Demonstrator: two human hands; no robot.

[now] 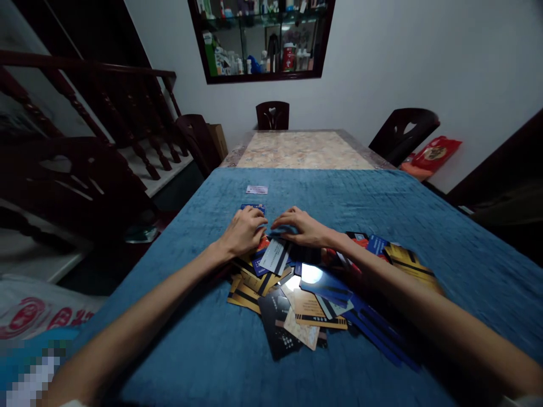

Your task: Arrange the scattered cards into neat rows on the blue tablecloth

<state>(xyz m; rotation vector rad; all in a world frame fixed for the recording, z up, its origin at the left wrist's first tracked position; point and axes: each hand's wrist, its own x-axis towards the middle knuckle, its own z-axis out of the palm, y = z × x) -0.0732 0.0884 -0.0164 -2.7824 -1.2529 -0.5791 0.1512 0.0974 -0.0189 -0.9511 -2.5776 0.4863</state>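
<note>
Both hands are close together above the far edge of a loose heap of bank-style cards on a blue cloth. My left hand (245,229), fingers bent and slightly apart, is by a blue patterned card (253,207) with nothing visible in its grasp. Facing it, my right hand (306,227) has its fingers and thumb closed on a bluish card (283,230), seen nearly edge-on. Just below the hands lies a silvery card (275,256) with a dark stripe. Gold cards (248,291), a black card (278,322) and a shiny blue card (324,282) overlap nearer me.
A pale card (257,190) lies alone farther up the blue cloth (186,328). Beyond it shows the bare marbled tabletop (292,150). Dark wooden chairs (272,116) surround the table. A red bag (436,155) is at the right, a white plastic bag (42,308) at the left.
</note>
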